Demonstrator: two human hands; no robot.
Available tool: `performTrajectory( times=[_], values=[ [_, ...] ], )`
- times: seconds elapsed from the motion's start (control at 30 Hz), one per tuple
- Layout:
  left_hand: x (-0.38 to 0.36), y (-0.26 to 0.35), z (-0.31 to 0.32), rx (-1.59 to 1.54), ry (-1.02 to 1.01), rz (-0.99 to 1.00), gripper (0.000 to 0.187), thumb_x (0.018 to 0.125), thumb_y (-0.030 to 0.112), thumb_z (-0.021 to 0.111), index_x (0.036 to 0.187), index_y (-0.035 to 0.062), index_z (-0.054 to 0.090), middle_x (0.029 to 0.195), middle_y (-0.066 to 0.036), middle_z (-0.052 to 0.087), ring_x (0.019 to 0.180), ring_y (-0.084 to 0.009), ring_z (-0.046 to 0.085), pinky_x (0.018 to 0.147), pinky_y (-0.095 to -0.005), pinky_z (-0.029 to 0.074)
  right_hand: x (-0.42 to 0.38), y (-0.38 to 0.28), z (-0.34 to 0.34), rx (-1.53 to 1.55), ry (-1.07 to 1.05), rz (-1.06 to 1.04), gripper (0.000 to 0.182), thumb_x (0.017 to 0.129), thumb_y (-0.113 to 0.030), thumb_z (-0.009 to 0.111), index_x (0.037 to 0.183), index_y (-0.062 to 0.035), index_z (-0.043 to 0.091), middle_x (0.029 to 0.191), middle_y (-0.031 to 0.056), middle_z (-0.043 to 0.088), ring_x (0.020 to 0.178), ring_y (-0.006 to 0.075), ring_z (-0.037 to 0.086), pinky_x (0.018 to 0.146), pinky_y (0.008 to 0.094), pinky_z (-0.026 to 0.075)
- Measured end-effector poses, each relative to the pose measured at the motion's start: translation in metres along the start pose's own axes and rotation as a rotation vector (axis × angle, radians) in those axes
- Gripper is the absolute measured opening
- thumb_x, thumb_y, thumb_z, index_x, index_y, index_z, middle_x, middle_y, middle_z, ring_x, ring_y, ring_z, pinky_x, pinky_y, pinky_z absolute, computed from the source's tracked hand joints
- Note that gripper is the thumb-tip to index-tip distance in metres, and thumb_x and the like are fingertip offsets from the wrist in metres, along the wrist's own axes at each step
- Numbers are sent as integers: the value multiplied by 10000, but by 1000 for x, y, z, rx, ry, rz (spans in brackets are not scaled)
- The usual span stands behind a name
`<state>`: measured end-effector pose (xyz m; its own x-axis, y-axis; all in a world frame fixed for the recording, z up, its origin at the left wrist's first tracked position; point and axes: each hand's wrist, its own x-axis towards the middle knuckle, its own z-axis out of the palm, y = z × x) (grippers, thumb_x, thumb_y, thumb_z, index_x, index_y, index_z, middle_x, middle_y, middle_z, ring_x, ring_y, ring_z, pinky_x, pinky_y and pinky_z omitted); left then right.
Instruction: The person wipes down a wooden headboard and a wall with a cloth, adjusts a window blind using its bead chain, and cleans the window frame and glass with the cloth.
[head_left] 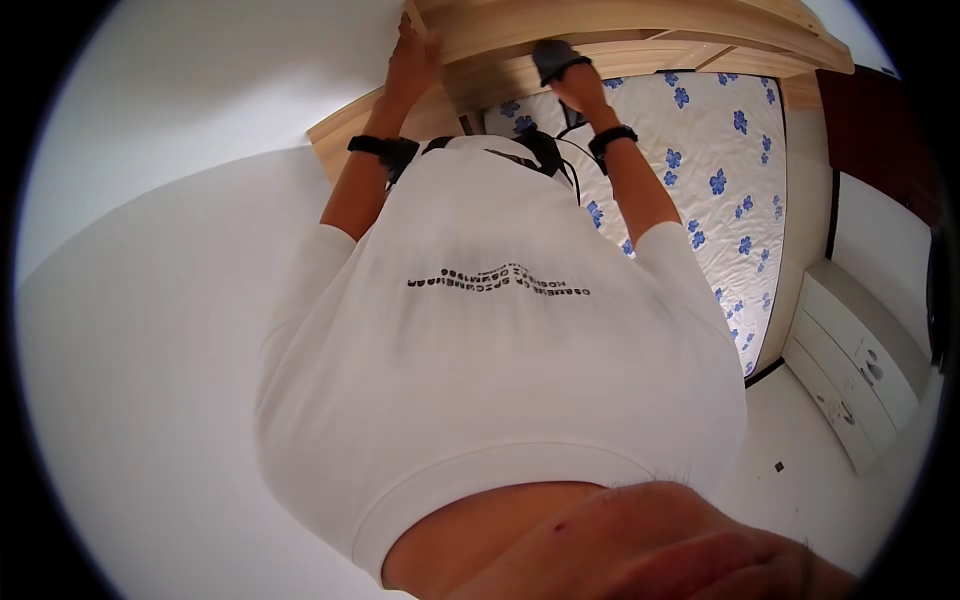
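Observation:
My left hand [408, 65] is at the top of the view, its fingers and thumb around the edge of a light wooden board [416, 16]. To its right, my right hand [580, 88] is closed on a dark grey cloth-like thing [556, 60], just below a wooden rail [600, 25]. The fingers of this hand are mostly covered by the grey thing, so its exact kind does not show. Each wrist wears a black band, and a black cord [575, 175] hangs near my waist.
Beyond the rail lies a white mattress [715, 215] with blue flowers, inside the wooden bed frame [800, 200]. A white drawer cabinet [850, 350] stands on the right. A white wall [180, 200] is close on my left. A small dark speck [779, 467] lies on the floor.

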<state>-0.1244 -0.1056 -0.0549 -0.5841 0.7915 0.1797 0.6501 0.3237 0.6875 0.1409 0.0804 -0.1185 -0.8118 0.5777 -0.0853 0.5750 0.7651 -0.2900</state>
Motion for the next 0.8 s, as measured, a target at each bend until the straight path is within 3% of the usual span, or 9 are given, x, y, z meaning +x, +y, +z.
performTrajectory(
  times=[0.07, 0.23, 0.3, 0.43, 0.53, 0.6, 0.67, 0.73, 0.8],
  values=[
    [3, 7, -5, -154, -16, -4, 709, 937, 366, 558, 1397, -65, 233, 1146, -300, 602, 1030, -456, 607, 863, -475, 509, 16, -20, 20, -2, 86, -113, 377, 729, -379, 621, 743, -9, 693, 823, 216, 666, 809, 373, 632, 789, 473, 500],
    [0, 15, -14, -159, -96, -163, 770, 912, 416, 597, 1414, -33, 223, 1222, -282, 579, 1082, -424, 605, 886, -464, 498, 53, -127, 13, -251, -239, -313, 302, 761, -271, 630, 941, -45, 717, 959, 174, 686, 925, 324, 642, 893, 459, 477],
    [4, 12, -15, -131, -127, -171, 786, 905, 432, 607, 1415, -26, 223, 1237, -280, 573, 1081, -414, 611, 883, -464, 498, 64, -133, 46, -191, 455, -346, 230, 754, -200, 621, 890, -50, 730, 960, 151, 693, 983, 312, 632, 937, 441, 460],
    [6, 10, -18, -138, -96, -132, 766, 886, 375, 658, 1387, -39, 253, 1186, -258, 597, 1002, -374, 645, 835, -420, 519, 67, -115, 50, -129, 568, -283, 191, 754, -158, 612, 853, -51, 736, 984, 142, 697, 1051, 299, 618, 980, 413, 434],
    [7, 19, -21, -201, -110, -158, 746, 877, 326, 682, 1367, -51, 265, 1143, -245, 609, 947, -323, 661, 791, -384, 534, 59, -80, 49, -172, 363, -312, 172, 707, -132, 631, 806, -32, 731, 916, 175, 689, 953, 337, 652, 869, 436, 497],
    [7, 29, -30, -192, -135, -178, 733, 882, 311, 679, 1354, -65, 264, 1136, -246, 607, 900, -272, 673, 722, -358, 548, 50, -31, 44, -195, 219, -129, 168, 706, -175, 619, 742, -44, 718, 800, 164, 683, 811, 326, 665, 756, 434, 517],
    [8, 29, -30, -212, -144, -213, 727, 874, 309, 684, 1358, -47, 275, 1166, -243, 582, 950, -293, 648, 778, -383, 532, 59, 13, 62, -440, 379, -139, 163, 714, -195, 598, 683, -84, 713, 690, 130, 671, 629, 315, 650, 624, 454, 518],
    [2, 31, -26, -242, -142, -260, 722, 867, 307, 690, 1361, -30, 286, 1196, -240, 557, 1000, -314, 623, 833, -408, 516, 53, 69, 22, -220, 194, 296, 205, 799, -220, 582, 765, -89, 736, 801, 130, 713, 762, 295, 700, 680, 446, 547],
    [-3, 41, -28, 246, 180, 56, 643, 854, 264, 681, 1354, 17, 361, 1248, -220, 489, 1120, -372, 516, 958, -480, 425, 48, 66, 2, -228, 162, 470, 203, 844, -216, 568, 875, -114, 740, 898, 113, 724, 846, 279, 704, 722, 440, 549]
  ],
)
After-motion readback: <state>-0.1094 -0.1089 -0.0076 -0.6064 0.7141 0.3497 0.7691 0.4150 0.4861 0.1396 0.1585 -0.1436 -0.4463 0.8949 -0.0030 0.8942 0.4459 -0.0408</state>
